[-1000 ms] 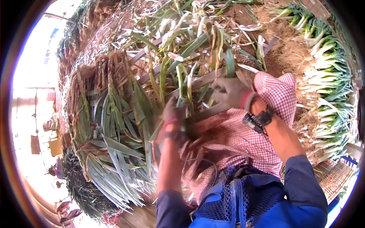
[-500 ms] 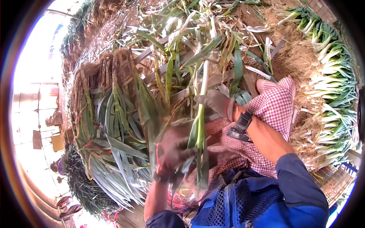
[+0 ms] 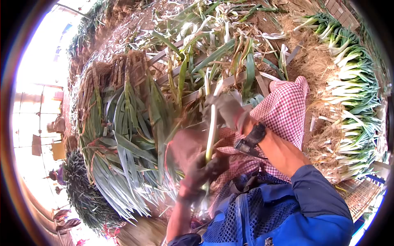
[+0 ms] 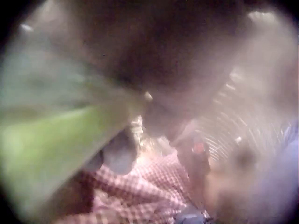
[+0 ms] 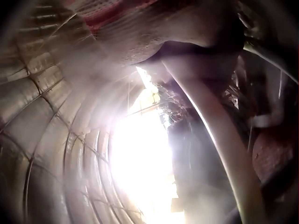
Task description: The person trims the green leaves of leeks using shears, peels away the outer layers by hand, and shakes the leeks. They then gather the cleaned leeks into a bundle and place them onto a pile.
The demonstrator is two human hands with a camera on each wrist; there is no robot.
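A single leek (image 3: 211, 132) stands roughly upright in the head view between the two gloved hands. The left hand (image 3: 202, 172) grips its lower, greener part, fingers curled round the stalk. Higher up, the right hand (image 3: 226, 110) is curled round the pale stalk near the root end. In the right wrist view the white stalk (image 5: 212, 121) runs down from the gloved right hand (image 5: 173, 32). The left wrist view is blurred, with green leaf (image 4: 56, 144) at its left side. A checked cloth (image 3: 283, 106) lies under the right forearm.
Untrimmed leeks (image 3: 123, 123) with brown roots are heaped at the left. Cleaned leeks (image 3: 357, 98) line the right side, roots inward. Loose peeled leaves (image 3: 213, 53) cover the ground ahead. A woven basket (image 3: 359, 197) stands at the lower right.
The left hand has moved from beside the leek onto its lower part and now grips it. The leek sits lower, and the right hand is curled round its upper stalk.
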